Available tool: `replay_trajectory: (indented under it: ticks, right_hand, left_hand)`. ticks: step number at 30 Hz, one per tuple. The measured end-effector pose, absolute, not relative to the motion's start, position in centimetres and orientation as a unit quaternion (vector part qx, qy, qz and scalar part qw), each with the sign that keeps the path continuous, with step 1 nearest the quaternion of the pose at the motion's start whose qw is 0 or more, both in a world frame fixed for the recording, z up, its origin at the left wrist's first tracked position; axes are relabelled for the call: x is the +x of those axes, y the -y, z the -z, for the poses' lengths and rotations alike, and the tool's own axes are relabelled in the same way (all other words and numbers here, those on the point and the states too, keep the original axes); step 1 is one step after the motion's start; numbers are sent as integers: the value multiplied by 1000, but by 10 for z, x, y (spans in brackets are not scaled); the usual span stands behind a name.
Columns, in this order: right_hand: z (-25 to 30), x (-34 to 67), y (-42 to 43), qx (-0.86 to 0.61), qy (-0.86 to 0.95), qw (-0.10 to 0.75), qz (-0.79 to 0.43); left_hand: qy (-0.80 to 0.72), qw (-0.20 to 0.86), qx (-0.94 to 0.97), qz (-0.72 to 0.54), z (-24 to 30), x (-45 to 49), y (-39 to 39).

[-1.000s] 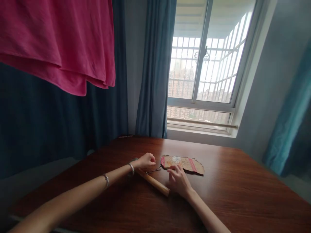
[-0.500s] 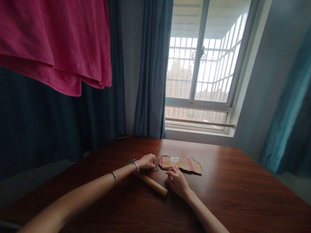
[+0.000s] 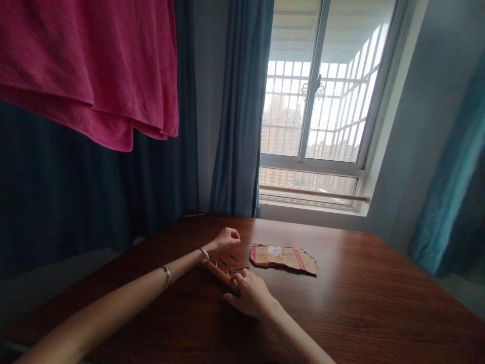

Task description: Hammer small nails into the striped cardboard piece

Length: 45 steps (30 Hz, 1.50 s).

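On the dark wooden table (image 3: 364, 303), my right hand (image 3: 248, 296) lies over the near end of a wooden handle (image 3: 220, 273), its fingers curled round it. My left hand (image 3: 226, 239) hovers just beyond, closed in a pinch; whatever it holds is too small to make out. Several thin dark nails (image 3: 232, 258) lie scattered on the table between my two hands. A piece of patterned cardboard with pink stripes (image 3: 283, 257) lies flat to the right of the nails.
A pink cloth (image 3: 87, 65) hangs overhead at the upper left. Blue curtains (image 3: 242, 111) flank a barred window (image 3: 318, 101) behind the table. The table's far edge runs below the window sill.
My right hand has moved left from beside the cardboard onto the wooden handle. My left hand has lifted off the table, uncovering the nails.
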State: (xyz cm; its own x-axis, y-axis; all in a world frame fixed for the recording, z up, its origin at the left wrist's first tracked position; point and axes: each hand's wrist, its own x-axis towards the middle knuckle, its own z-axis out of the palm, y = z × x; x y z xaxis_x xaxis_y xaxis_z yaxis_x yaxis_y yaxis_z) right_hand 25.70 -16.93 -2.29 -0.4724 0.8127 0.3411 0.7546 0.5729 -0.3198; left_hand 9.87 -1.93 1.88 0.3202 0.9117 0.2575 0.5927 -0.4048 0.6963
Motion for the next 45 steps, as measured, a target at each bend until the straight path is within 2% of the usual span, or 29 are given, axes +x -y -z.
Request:
replay_trajectory:
  ticks: [7, 15, 21, 26, 30, 33, 39, 45]
  right_hand:
    - [35, 220, 161, -519, 836, 178, 4]
    - [40, 218, 160, -514, 839, 176, 41]
    - [40, 224, 164, -495, 851, 159, 73]
    - [24, 237, 165, -498, 845, 175, 89]
    - [0, 272, 158, -535, 809, 238, 56]
    - [-11, 315, 153, -538, 785, 308, 14]
    - [8, 403, 131, -558, 676, 464, -124]
    - [34, 442, 113, -521, 471, 576, -418]
  left_hand:
    - [-450, 400, 679, -421, -30, 86, 24]
    - [-453, 457, 634, -428, -35, 89, 45]
    - [-414, 414, 657, -475, -55, 111, 60]
    - [-381, 274, 693, -547, -79, 125, 75]
    - [-346, 165, 706, -596, -99, 133, 90]
    - [-342, 149, 715, -591, -101, 143, 90]
    - [-397, 201, 703, -555, -45, 185, 36]
    - [-441, 312, 672, -506, 31, 240, -12]
